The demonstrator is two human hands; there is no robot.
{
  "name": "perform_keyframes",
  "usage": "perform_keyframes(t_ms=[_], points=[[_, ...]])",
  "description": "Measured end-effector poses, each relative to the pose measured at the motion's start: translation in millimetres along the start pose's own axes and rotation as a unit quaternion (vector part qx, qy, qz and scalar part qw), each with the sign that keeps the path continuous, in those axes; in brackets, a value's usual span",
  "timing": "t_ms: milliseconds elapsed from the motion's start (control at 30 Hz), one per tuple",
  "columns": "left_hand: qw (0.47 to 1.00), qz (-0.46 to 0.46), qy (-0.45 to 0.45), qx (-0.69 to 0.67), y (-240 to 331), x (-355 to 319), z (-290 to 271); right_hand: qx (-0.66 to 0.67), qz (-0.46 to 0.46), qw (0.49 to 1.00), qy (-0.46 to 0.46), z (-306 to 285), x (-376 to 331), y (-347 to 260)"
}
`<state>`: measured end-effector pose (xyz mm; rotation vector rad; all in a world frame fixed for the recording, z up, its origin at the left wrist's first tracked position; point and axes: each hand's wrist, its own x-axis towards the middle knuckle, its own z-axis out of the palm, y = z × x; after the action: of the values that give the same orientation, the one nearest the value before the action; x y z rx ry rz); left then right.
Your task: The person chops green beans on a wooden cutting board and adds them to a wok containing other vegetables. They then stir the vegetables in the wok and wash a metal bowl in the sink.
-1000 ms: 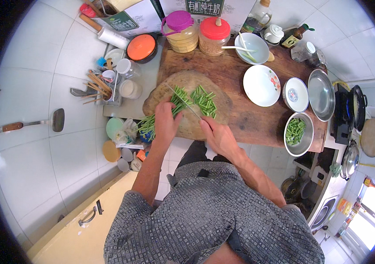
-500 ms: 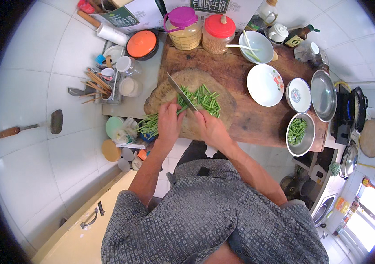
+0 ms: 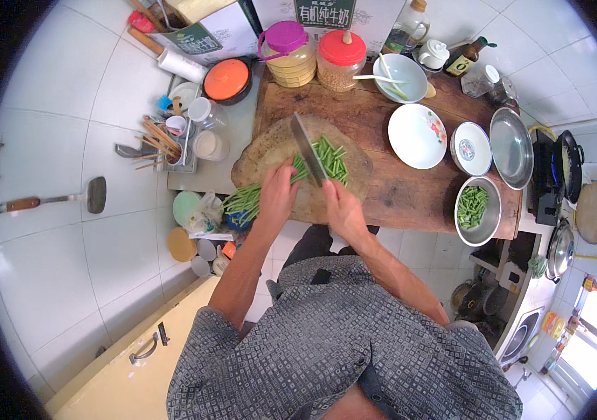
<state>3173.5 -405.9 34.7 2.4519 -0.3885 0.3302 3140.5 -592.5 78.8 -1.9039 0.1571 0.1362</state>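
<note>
A round wooden chopping board (image 3: 263,150) lies on a dark wooden table (image 3: 396,189). A bundle of long green beans (image 3: 246,199) stretches across it, with cut pieces (image 3: 332,157) at the right end. My left hand (image 3: 279,189) presses the beans down. My right hand (image 3: 340,203) grips the handle of a cleaver (image 3: 307,147), whose blade stands on the beans just right of my left fingers.
A steel bowl of cut beans (image 3: 477,210) sits at the table's right edge. White plates (image 3: 416,135), a steel dish (image 3: 510,147), lidded jars (image 3: 340,59) and a white bowl (image 3: 400,77) fill the back. A utensil rack (image 3: 165,136) stands at the left, a stove (image 3: 557,168) on the right.
The cleaver has kept chopping along the beans, and both hands have shifted slightly along the bundle. More cut pieces lie at the right end of the board.
</note>
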Motion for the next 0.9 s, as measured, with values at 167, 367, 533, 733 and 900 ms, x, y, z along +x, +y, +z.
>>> perform_keyframes(t_ms=[167,367,533,733,900], points=[[1.000,-0.018,-0.014,-0.017,7.9,22.4,4.9,-0.036,0.059,0.997,-0.044,-38.2,-11.8,-21.9],[0.999,-0.043,-0.003,-0.020,8.2,15.1,-21.3,-0.031,0.038,0.997,-0.066,-51.5,-28.5,-48.8],[0.999,-0.029,-0.020,0.001,5.4,5.4,-20.7,-0.068,0.022,0.994,-0.082,-38.5,-21.6,-39.2],[1.000,-0.023,-0.004,-0.018,2.4,-6.4,-11.4,-0.112,0.024,0.987,-0.112,-35.4,-10.7,-22.8],[1.000,-0.027,0.000,-0.004,-0.9,-5.0,-7.8,-0.093,-0.055,0.990,-0.088,-7.9,16.3,-9.3]])
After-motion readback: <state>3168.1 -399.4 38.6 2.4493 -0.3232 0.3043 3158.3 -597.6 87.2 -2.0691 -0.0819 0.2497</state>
